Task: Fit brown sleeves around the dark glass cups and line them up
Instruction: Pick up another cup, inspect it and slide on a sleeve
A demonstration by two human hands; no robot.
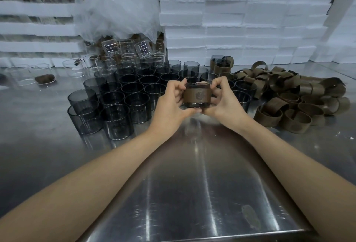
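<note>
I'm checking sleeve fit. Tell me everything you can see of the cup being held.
The cup is a short cylinder of dark smoky glass, held about upright over the steel table, in front of the bare cups. A brown sleeve wraps its middle, with an emblem facing the camera. Bands of glass show above and below it. The left hand grips its left side and the right hand its right, fingers curled at the sleeve's edges.

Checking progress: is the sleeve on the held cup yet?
On: the brown sleeve wraps the dark cup mid-height, glass showing above and below.
</note>
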